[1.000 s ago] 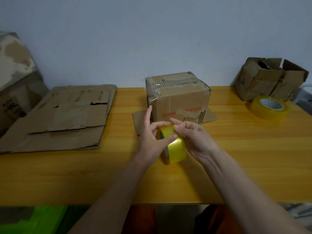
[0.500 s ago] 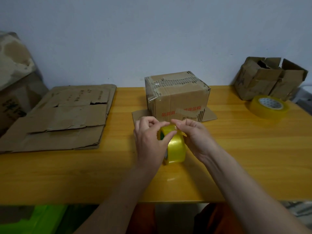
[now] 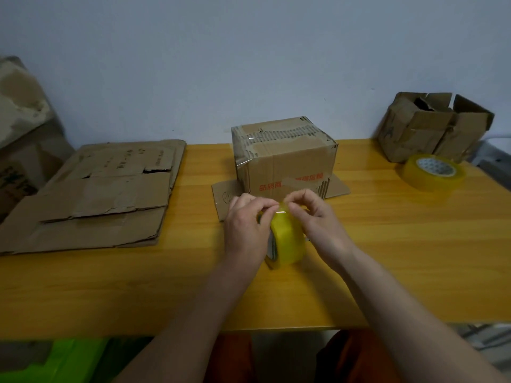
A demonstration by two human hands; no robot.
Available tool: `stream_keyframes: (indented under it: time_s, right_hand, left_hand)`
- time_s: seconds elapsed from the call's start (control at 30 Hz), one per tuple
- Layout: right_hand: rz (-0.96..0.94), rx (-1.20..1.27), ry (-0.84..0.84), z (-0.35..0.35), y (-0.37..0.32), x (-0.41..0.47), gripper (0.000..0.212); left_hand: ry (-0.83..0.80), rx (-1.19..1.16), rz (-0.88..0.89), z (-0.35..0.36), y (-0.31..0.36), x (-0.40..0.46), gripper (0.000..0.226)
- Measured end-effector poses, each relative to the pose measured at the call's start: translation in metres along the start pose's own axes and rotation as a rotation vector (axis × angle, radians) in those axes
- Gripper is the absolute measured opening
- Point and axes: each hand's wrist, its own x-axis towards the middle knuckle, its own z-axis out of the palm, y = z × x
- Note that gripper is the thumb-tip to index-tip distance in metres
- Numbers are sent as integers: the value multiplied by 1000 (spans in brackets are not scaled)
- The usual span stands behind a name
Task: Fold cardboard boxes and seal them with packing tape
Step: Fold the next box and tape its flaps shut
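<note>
A yellow tape roll (image 3: 289, 241) stands on its edge on the wooden table (image 3: 387, 258), just in front of a folded cardboard box (image 3: 287, 158) with red print and old tape on top. My left hand (image 3: 246, 228) grips the roll from the left side, fingers curled over its top. My right hand (image 3: 318, 219) is at the roll's right side, its fingertips pinching at the tape's top edge. Two bottom flaps of the box lie flat on the table on either side.
Flattened cardboard sheets (image 3: 96, 194) lie at the left. A second tape roll (image 3: 432, 174) lies flat at the right, in front of a worn open box (image 3: 431, 125). More cardboard (image 3: 19, 128) leans at the far left. A wall stands behind.
My left hand's raised finger has come down and its fingers have curled over the roll. Both hands' fingertips have closed together at the roll's top.
</note>
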Motion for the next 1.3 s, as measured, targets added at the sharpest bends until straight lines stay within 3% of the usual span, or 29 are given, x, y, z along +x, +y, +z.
stream_keyframes:
  time_s: [0.1, 0.13, 0.2, 0.27, 0.33, 0.37, 0.47, 0.57, 0.67, 0.8, 0.9, 1.0, 1.1, 1.2, 1.3]
  right_hand:
    - [120, 21, -31, -10, 1, -2, 78]
    - [202, 19, -47, -14, 1, -3, 85]
    - [295, -35, -139, -24, -4, -3, 64]
    - [278, -88, -185, -35, -9, -7, 35]
    - [240, -132, -151, -50, -15, -10, 27]
    - [211, -188, -130, -60, -17, -10, 27]
    - [179, -522, -68, -87, -13, -8, 30]
    - [241, -866, -54, -102, 4, -9, 31]
    - [295, -985, -102, -113, 23, -11, 29]
    - [204, -760, 16, -108, 24, -1, 59]
    - [103, -197, 93, -82, -1, 16, 51]
    - [136, 259, 32, -58, -21, 38, 48]
    - [193, 290, -4, -44, -43, 53, 54]
    - [194, 204, -39, -36, -64, 68, 59]
    - [222, 179, -70, -23, -75, 84, 61]
  left_hand:
    - [-10, -109, -136, 3, 6, 1, 6]
    - [-14, -145, -170, 4, 8, 1, 7]
    - [-42, -171, -162, 5, 11, -1, 16]
    - [-101, -111, -131, 5, 17, -1, 56]
    - [-86, 50, -82, 5, 23, 4, 83]
    - [-47, 129, -49, 3, 27, 11, 81]
    - [-8, 225, 68, 1, 34, 51, 47]
    - [-247, 423, 52, 3, 26, 100, 42]
    - [-537, 593, -6, 2, 19, 129, 52]
    - [-550, 834, 122, -4, 32, 127, 70]
    - [-511, 866, 174, -14, 52, 128, 78]
    - [-509, 688, 40, -31, 51, 141, 85]
    - [-552, 601, -64, -51, 28, 142, 96]
    - [-693, 413, -211, -69, 12, 130, 73]
    - [-687, 250, -249, -76, 2, 123, 75]
